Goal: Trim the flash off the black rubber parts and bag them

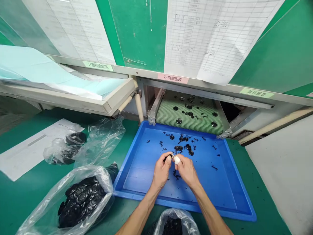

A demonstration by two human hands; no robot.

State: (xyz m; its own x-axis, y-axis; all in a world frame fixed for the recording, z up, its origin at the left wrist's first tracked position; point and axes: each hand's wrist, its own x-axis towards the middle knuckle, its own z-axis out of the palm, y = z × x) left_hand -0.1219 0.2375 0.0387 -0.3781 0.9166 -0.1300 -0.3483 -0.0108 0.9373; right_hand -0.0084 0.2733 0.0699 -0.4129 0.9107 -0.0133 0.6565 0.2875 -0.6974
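Step in hand, as I judge it: fine work on 1 small black pc (168,158), held just above the blue tray (129,160), w/ both hands close together. L hand (161,171) has the pc in a narrow pinch. R hand (187,170) is narrow too, right up against the pc, w/ a white tape wrap (176,160) on one finger. Can't tell if R hand is actually gripping it or only touching. Next move calls for a careful pinch, not a full grip: the pc is tiny and the 2 hands have little room between them.

Counts, approx: 7 round black rings (181,148) in the tray, near the far end, and ~10 more on the green mesh belt (168,117) behind it. Small black bits (176,175) lie scattered across the tray, dozens, too many to count exactly. 3 clear bags hold black stuff: front-left bag (80,173) full of discs, bag by my arms (186,218) at the bottom edge, and a smaller bag (61,153) further left. A 4th clear bag (102,140) looks empty. 1 paper sheet (31,150) lies on the green desk (127,130).
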